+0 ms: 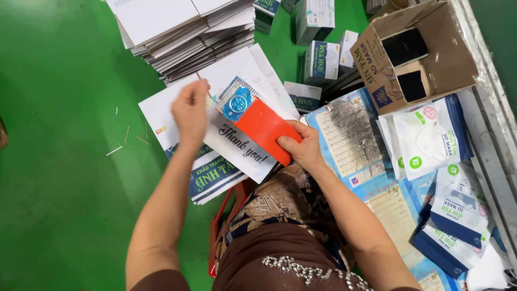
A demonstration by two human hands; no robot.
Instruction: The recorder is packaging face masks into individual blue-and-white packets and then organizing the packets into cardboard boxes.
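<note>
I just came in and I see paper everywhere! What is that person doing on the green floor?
A person sits over a flat white carton sheet lying on the green floor. The right hand grips an orange tape dispenser with a blue roll, resting on the sheet. The left hand pinches a thin stick above it. A stack of flat cartons lies behind, small folded boxes stand nearby, and bagged masks sit at the right beside a brown cardboard box.

A brown carton (425, 54), bagged masks (431, 134) and small boxes (320, 62) sit on, seemingly, a green floor (64, 161).
</note>
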